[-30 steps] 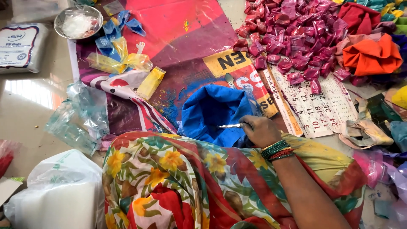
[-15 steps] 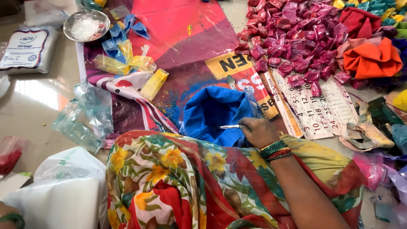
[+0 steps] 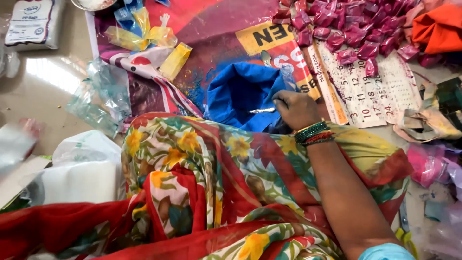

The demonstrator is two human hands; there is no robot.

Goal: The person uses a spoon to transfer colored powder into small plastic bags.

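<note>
right hand (image 3: 296,109) on spoon (image 3: 262,110) over blue bag (image 3: 240,94)

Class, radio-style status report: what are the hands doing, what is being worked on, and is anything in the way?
Right hand grips a metal spoon over the open bag of blue powder. Left hand out of view. Pink packets piled beyond, clear of the bag.

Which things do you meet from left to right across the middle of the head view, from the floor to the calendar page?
Crumpled clear plastic bag → yellow packet → blue bag of powder → right hand with a metal spoon → calendar page.
</note>
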